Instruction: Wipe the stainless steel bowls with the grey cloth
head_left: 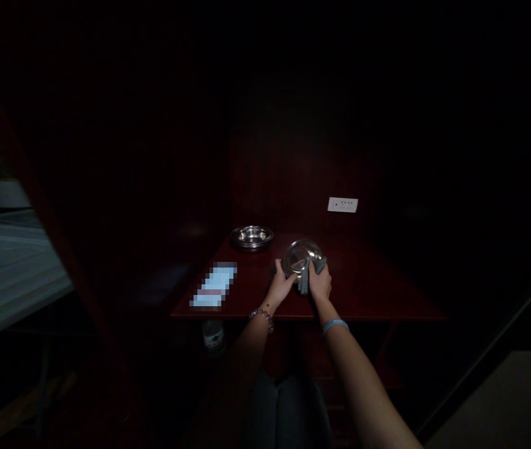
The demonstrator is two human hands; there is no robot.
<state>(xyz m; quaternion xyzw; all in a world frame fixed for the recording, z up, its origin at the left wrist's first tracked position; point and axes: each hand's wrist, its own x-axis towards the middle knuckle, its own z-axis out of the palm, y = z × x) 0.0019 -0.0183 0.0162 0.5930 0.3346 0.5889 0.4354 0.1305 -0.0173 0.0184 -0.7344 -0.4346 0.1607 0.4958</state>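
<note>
My hands are close together at the near middle of a dark red wooden table (368, 293). A shiny steel bowl (299, 258) stands tilted on its edge between them, its inside facing me. My left hand (280, 285) grips the bowl's lower left rim. My right hand (320, 280) presses a grey cloth (306, 278) against the lower right rim, and the cloth hangs down in front of the bowl. A second steel bowl (251, 237) rests flat near the table's far left corner, apart from my hands.
A blurred pale blue flat object (213, 285) lies on the table's left side. A white wall socket panel (342, 204) is mounted on the dark wall behind. A bottle (213, 337) stands below the near table edge. A white surface (7, 268) is at far left.
</note>
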